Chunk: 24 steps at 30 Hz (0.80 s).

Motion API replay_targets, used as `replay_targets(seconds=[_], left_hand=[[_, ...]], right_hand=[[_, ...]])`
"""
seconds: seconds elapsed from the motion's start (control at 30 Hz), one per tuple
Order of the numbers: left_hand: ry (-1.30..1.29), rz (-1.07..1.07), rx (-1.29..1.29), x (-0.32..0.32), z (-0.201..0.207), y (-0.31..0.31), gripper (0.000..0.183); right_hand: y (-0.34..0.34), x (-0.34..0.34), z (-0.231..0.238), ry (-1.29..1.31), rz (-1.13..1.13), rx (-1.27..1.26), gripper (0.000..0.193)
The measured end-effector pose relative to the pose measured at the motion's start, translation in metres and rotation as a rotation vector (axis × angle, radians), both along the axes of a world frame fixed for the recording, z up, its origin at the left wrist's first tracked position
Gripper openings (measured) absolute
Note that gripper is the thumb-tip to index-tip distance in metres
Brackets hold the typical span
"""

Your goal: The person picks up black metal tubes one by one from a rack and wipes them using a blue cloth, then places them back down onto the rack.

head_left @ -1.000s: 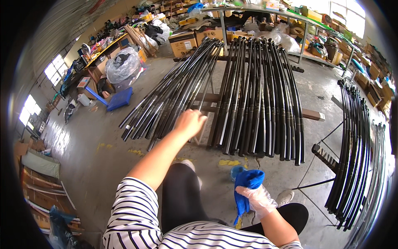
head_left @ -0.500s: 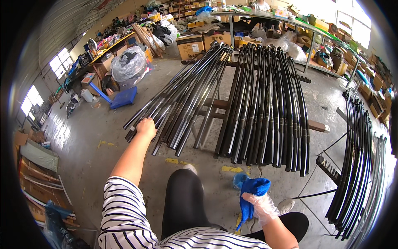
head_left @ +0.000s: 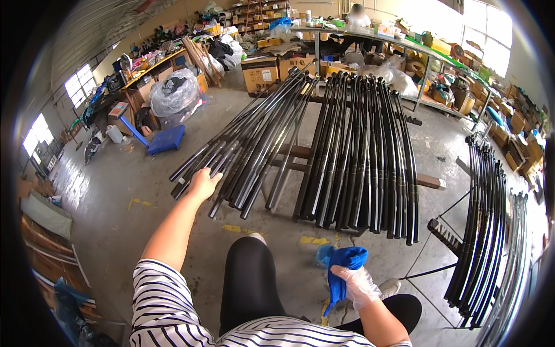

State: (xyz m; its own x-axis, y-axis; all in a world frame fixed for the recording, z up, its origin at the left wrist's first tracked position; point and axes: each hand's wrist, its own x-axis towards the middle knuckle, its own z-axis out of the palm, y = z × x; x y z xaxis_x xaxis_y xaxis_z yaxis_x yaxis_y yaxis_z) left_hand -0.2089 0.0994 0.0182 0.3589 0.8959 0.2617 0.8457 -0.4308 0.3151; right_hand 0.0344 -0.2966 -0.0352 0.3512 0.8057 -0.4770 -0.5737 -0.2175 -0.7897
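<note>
Long black poles (head_left: 272,147) lie fanned out side by side at the left of a rack, their thick ends toward me. My left hand (head_left: 202,184), bare, is at the thick ends of the leftmost ones. Its fingers curl down over a pole and are partly hidden, while the thumb sticks out to the right. My right hand (head_left: 357,284), in a clear plastic glove, is closed round a bunched blue cloth (head_left: 348,260), whose end hangs down. It is held above my right leg, apart from the poles.
A denser row of black poles (head_left: 361,156) rests on the rack's wooden bar (head_left: 430,181). More poles (head_left: 477,231) stand at the right on a thin-legged stand. A blue platform trolley (head_left: 166,140) and a stuffed plastic bag (head_left: 173,92) are at the left. A person (head_left: 357,20) is behind the far bench.
My left thumb has moved out from the hand, which has shifted slightly toward me. My right hand still holds the blue cloth. The whole view has shifted a little.
</note>
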Motion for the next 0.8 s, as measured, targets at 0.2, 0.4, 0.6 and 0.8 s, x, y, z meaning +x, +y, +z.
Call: replay_targets(seconds=[0.2,0.4,0.6,0.8], left_hand=[[-0.293,-0.187,-0.171,0.005,0.036,-0.081,0.035],[-0.334,-0.174,-0.631,-0.083,-0.019,-0.178,0.027],[-0.205,-0.529,-0.616,-0.125,-0.053,-0.251,0.029],[-0.222,-0.475,-0.777,-0.164,-0.076,-0.253,0.025]], right_hand=[[-0.01,0.001,0.008,0.194,-0.193,0.173,0.041],[-0.011,0.055,0.077,0.108,-0.527,0.311,0.042],[-0.02,0.177,0.164,0.0,-0.704,0.617,0.047],[-0.087,0.352,0.189,-0.228,-0.657,1.028,0.047]])
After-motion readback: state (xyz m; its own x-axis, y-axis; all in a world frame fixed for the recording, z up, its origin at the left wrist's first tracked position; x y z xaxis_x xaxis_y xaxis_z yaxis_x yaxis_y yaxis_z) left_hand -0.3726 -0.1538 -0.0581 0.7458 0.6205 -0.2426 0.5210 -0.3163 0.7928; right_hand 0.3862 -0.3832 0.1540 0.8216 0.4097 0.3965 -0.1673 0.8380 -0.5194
